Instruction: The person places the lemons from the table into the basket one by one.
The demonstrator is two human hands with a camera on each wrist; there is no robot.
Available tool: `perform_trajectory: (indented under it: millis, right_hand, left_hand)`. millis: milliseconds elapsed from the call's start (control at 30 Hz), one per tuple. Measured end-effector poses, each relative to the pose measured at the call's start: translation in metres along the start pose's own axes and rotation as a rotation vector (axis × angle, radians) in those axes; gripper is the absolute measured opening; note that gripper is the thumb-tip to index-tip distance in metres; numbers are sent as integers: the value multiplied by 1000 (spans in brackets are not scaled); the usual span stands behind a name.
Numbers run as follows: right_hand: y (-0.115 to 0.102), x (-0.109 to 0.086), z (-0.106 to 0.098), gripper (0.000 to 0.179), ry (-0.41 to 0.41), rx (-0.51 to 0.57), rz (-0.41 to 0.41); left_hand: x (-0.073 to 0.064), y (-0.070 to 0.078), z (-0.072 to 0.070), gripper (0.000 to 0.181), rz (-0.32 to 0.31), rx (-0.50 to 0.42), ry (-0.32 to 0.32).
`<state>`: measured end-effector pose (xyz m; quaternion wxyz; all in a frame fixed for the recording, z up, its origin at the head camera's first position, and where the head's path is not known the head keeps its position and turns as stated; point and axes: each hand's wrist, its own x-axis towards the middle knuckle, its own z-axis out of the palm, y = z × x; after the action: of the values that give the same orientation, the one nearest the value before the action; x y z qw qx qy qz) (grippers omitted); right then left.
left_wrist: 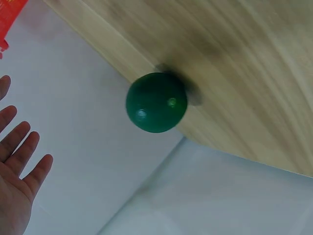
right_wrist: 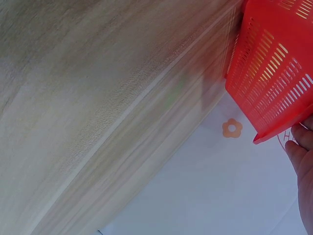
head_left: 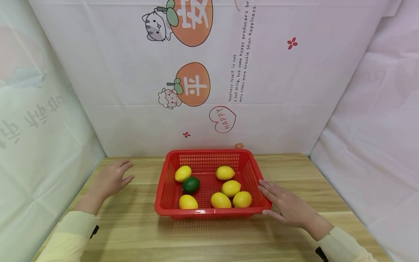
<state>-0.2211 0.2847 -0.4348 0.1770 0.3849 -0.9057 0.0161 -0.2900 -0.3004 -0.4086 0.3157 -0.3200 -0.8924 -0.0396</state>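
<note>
A red plastic basket (head_left: 209,211) stands on the wooden table. In it lie several yellow lemons (head_left: 225,173) and one dark green lemon-shaped fruit (head_left: 191,185). My right hand (head_left: 292,205) rests its fingertips on the basket's right rim, fingers fairly straight; the right wrist view shows fingers (right_wrist: 298,154) at the basket's edge. To the left of the basket, my left hand (head_left: 109,180) hovers with loosely spread fingers and holds nothing. A second green fruit (left_wrist: 156,103) sits on the table in the left wrist view, apart from the left fingers; the head view does not show it.
A pale printed cloth (head_left: 278,91) rises as the back wall behind the table (head_left: 137,233). White cloth side walls (head_left: 376,153) close off left and right. The basket stands close to the back wall.
</note>
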Motion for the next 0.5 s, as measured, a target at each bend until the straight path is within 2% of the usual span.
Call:
perform_trajectory:
  millis: [167,500]
  right_hand:
    - [1,0,1,71,1,-2,2]
    - [0,-1,1,71,-1,-9,5]
  left_hand:
    - [-9,-8,6,45,-47,3,-30]
    - [-22,-20,13,45,-196,-3,-153]
